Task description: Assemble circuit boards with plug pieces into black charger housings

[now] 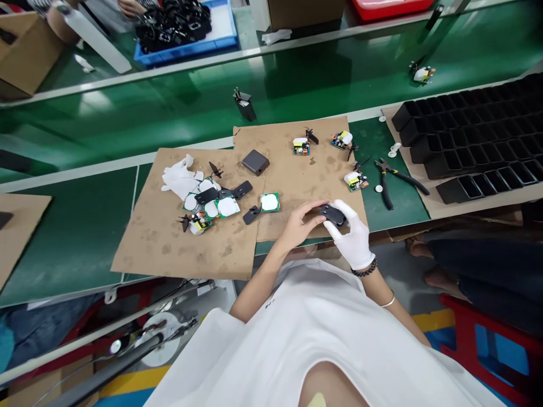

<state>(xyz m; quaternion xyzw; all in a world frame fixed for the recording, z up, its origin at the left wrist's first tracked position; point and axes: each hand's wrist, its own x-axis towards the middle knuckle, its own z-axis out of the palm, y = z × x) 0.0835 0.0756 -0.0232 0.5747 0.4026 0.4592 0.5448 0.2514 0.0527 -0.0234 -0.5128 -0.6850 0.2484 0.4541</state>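
Observation:
Between my two hands, near the front edge of the cardboard, is a small black plastic part (333,215). My left hand (300,225), bare, pinches its left end. My right hand (353,236), in a white glove, grips its right side with thumb and fingers. To the left lie a green board with a white pad (270,202) and a black plate (251,215). Further left is a pile of boards (227,207) and black plates beside a crumpled white glove (180,177). A closed black case (255,162) sits behind them.
Three circuit assemblies (301,146) lie on the back and right of the cardboard (148,237). Pliers (385,183) rest right of it, near rows of black housings (462,189). A black case (245,105) stands on the green belt. A person's hand (131,8) shows beyond a blue tray (229,39).

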